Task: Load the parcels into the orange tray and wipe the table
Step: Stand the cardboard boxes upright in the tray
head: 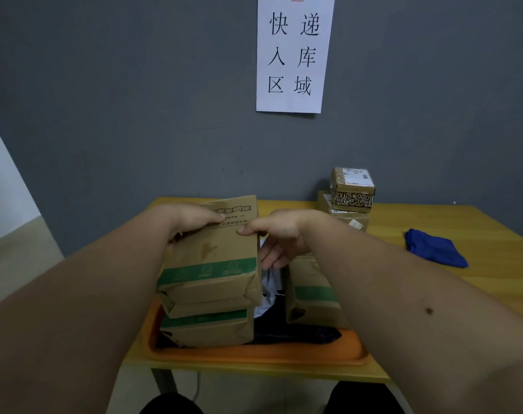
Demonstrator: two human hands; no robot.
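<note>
Over the orange tray [254,352], both hands hold a brown parcel with a green band [212,258].

On the tray's left side this parcel sits atop another green-banded parcel [206,327]; the left hand [191,218] grips its far left edge, the right hand [281,234] pinches its right edge. A third parcel [311,297] lies in the tray to the right. Further back on the yellow table [478,282] stand stacked small boxes [351,189] and a blue cloth [433,248].

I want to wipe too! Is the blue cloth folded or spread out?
Loosely folded, bunched: the blue cloth lies as a small thick heap on the table, untouched.
</note>
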